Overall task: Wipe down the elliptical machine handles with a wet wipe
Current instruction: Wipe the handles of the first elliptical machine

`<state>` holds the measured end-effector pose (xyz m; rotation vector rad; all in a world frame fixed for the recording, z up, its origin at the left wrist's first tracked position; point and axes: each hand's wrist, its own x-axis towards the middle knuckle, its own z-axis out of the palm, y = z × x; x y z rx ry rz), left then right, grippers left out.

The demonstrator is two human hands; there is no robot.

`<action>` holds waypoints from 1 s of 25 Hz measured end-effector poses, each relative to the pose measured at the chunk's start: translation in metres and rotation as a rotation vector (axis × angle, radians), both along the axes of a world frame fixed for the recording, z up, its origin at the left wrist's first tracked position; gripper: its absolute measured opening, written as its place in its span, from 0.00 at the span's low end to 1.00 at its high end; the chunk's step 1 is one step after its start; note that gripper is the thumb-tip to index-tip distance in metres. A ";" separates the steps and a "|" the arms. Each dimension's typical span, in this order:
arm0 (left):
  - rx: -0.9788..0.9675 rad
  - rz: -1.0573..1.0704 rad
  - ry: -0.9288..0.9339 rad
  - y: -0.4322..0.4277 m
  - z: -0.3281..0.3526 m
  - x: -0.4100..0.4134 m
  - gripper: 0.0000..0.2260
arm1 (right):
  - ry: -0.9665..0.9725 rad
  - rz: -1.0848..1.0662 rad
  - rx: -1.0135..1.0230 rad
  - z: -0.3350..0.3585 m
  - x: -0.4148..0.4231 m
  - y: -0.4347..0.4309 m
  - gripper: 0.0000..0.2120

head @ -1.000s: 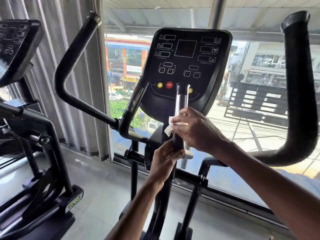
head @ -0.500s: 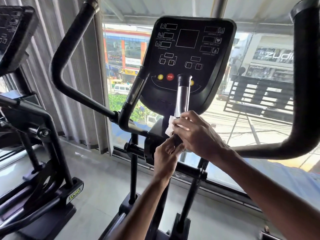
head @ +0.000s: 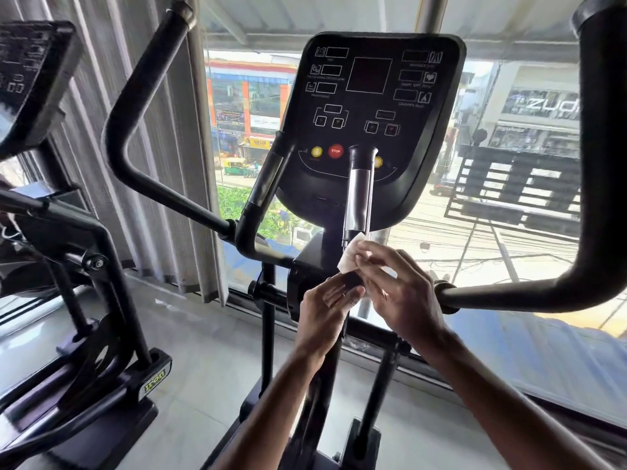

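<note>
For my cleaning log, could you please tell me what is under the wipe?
The wipe sits against the upright handle, below its silver band; the right hand covers the contact itself.

Wipe (head: pixel 349 256) partly covered; right handle (head: pixel 604 164) top cropped; console labels (head: pixel 325 77) unreadable.

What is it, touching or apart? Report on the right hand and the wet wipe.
Touching. The head view shows the right hand with fingers curled onto the white wet wipe, with no gap between them.
</note>
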<state>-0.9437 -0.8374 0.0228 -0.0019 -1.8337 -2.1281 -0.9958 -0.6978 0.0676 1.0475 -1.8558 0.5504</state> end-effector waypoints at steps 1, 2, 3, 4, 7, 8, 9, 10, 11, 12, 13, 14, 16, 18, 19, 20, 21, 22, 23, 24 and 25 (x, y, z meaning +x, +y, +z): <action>-0.016 0.001 -0.004 0.000 0.003 0.002 0.14 | -0.044 -0.004 -0.112 -0.003 0.003 -0.006 0.08; -0.034 0.013 -0.016 -0.001 0.005 0.002 0.13 | -0.088 -0.009 -0.233 -0.001 0.002 -0.014 0.08; -0.049 0.024 -0.024 -0.002 0.006 0.001 0.12 | -0.126 -0.023 -0.341 0.005 -0.002 -0.024 0.08; -0.065 0.037 -0.032 -0.003 0.006 0.000 0.12 | -0.151 -0.042 -0.421 0.014 -0.007 -0.034 0.08; -0.089 0.055 -0.051 -0.003 0.009 -0.001 0.13 | -0.121 -0.051 -0.428 0.038 -0.026 -0.045 0.09; -0.098 0.056 -0.054 -0.003 0.009 -0.001 0.13 | -0.080 -0.046 -0.351 0.040 -0.029 -0.045 0.08; -0.101 0.057 -0.052 -0.004 0.011 0.000 0.13 | -0.045 -0.038 -0.276 0.040 -0.029 -0.043 0.08; -0.098 0.066 -0.046 -0.004 0.013 0.001 0.13 | -0.026 -0.029 -0.246 0.039 -0.029 -0.040 0.09; -0.089 0.078 -0.040 -0.005 0.014 0.002 0.13 | -0.040 -0.016 -0.276 0.037 -0.029 -0.037 0.09; -0.091 0.091 -0.037 -0.006 0.015 0.002 0.13 | -0.075 -0.004 -0.342 0.033 -0.028 -0.034 0.10; -0.095 0.098 -0.040 -0.008 0.016 0.002 0.13 | -0.118 0.004 -0.397 0.027 -0.025 -0.031 0.10; -0.105 0.099 -0.044 -0.010 0.016 0.001 0.12 | -0.159 0.004 -0.428 0.016 -0.018 -0.029 0.10; -0.105 0.083 -0.042 -0.017 0.016 -0.001 0.13 | -0.214 -0.021 -0.445 -0.012 -0.001 -0.025 0.09; -0.109 0.078 -0.021 -0.020 0.017 -0.003 0.11 | -0.260 -0.048 -0.479 -0.037 0.016 -0.023 0.09; -0.109 0.076 -0.013 -0.021 0.017 -0.005 0.11 | -0.277 -0.057 -0.508 -0.044 0.021 -0.025 0.09; -0.095 0.073 -0.009 -0.021 0.017 -0.007 0.10 | -0.275 -0.059 -0.530 -0.045 0.022 -0.028 0.09; -0.056 0.061 -0.011 -0.020 0.017 -0.008 0.12 | -0.259 -0.059 -0.528 -0.041 0.021 -0.032 0.09; -0.016 0.046 -0.020 -0.019 0.018 -0.008 0.15 | -0.238 -0.064 -0.492 -0.035 0.020 -0.038 0.10; 0.031 0.028 -0.035 -0.020 0.018 -0.009 0.18 | -0.210 -0.074 -0.424 -0.029 0.020 -0.043 0.11; 0.073 0.006 -0.050 -0.022 0.019 -0.008 0.20 | -0.181 -0.079 -0.344 -0.026 0.021 -0.046 0.12; 0.126 -0.029 -0.060 -0.025 0.020 -0.008 0.19 | -0.157 -0.065 -0.277 -0.028 0.021 -0.043 0.13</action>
